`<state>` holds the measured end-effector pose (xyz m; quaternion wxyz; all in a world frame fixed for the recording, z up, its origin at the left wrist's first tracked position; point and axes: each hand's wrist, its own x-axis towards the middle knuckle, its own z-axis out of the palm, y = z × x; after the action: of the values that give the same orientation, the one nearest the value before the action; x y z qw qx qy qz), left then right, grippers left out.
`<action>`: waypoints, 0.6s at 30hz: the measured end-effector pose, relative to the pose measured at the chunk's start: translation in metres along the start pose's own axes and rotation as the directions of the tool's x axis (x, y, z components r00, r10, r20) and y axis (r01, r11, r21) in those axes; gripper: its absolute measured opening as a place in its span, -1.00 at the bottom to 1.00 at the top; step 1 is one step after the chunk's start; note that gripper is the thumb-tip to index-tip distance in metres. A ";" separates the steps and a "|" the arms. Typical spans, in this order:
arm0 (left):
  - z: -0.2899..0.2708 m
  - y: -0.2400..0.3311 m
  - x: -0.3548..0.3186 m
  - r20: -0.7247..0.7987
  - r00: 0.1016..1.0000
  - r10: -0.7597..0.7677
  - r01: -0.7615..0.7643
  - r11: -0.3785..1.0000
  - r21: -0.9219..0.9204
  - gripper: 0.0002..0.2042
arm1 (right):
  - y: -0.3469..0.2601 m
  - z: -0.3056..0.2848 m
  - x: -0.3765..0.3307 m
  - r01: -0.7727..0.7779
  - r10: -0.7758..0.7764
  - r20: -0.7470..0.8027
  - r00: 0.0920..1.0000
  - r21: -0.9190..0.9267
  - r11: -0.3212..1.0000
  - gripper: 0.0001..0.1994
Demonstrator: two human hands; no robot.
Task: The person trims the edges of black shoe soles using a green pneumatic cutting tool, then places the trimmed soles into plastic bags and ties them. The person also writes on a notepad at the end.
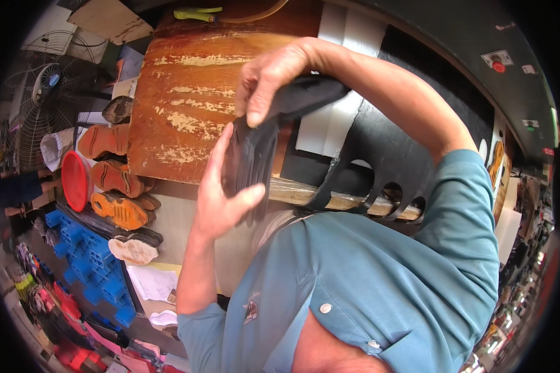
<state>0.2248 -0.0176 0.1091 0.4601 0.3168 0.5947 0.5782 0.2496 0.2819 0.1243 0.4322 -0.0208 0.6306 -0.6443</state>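
Note:
Between my hands is a stack of thin black sheet pieces [255, 155], blurred along its lower part. My left hand [216, 202] cups the stack from the left, with its thumb stretched across the near face. At the upper end, my right hand [279, 73] pinches the stack between thumb and fingers, and its arm arches over from the right. A rounded black sole-shaped part [311, 96] juts out to the right beneath my right wrist. Whether it belongs to the same stack, I cannot tell.
Beyond my hands lies a worn wooden board [186, 93]. A black sheet with rounded cut-outs [376, 171] and a white strip [320, 127] are to the right. Orange sole-shaped pieces [115, 177], a red bowl [76, 180], blue plastic blocks [93, 267] and a fan [48, 78] stand left.

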 end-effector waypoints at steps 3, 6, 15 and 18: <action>0.004 -0.026 0.028 -0.042 0.999 0.015 -0.005 0.971 0.241 0.08 | 0.007 -0.019 0.018 -0.017 0.017 -0.009 1.000 -0.081 0.997 -0.34; 0.019 -0.039 0.031 -0.074 0.997 0.021 0.013 0.898 0.439 0.17 | 0.015 -0.029 0.023 -0.011 0.015 0.032 0.999 -0.140 0.990 -0.47; 0.032 -0.041 0.034 -0.198 0.961 -0.191 0.237 0.941 0.243 0.00 | 0.002 -0.034 0.021 -0.211 -0.170 -0.528 0.832 -0.584 0.784 -0.28; 0.038 -0.041 0.029 -0.221 0.962 -0.161 0.233 0.906 0.354 0.00 | 0.011 -0.017 -0.011 -0.112 -0.478 -0.796 0.371 -0.549 0.828 -0.41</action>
<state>0.2553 0.0187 0.0676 0.3893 0.2816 0.7639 0.4308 0.2527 0.3035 0.1172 -0.0882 0.1471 0.9016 -0.3970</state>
